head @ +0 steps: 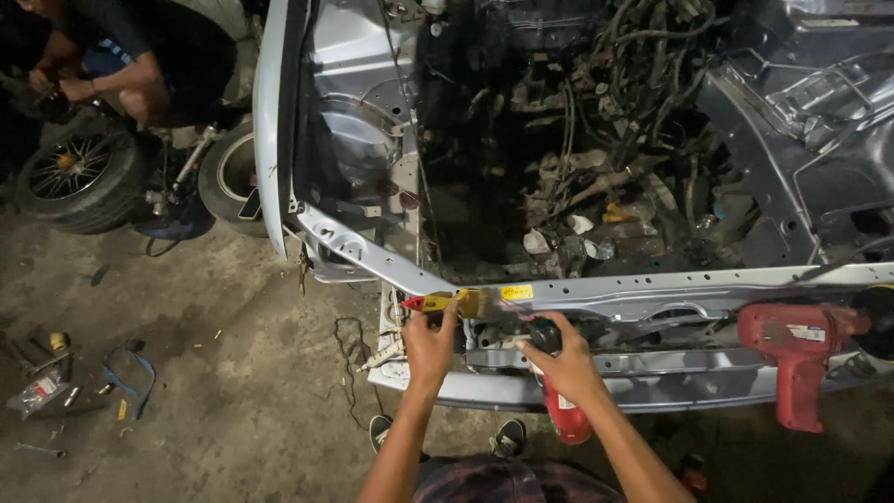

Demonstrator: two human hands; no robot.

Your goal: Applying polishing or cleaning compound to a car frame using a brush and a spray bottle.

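Nearest, the right hand (565, 359) grips a red can (565, 416) just below the car's front crossbar (652, 289). The left hand (429, 343) pinches a yellow-handled tool (456, 302) against the crossbar's left end. A red drill (799, 349) rests on its right. Beyond lies the engine bay (577, 158).

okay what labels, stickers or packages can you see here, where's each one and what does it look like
Yellow sticker: rectangular, on the grey front crossmember.
Label on red power drill: small, pale, on its side.
Label on red spray can: white patch, under the right hand.
Clear plastic packet: on the floor, red-and-white card inside.
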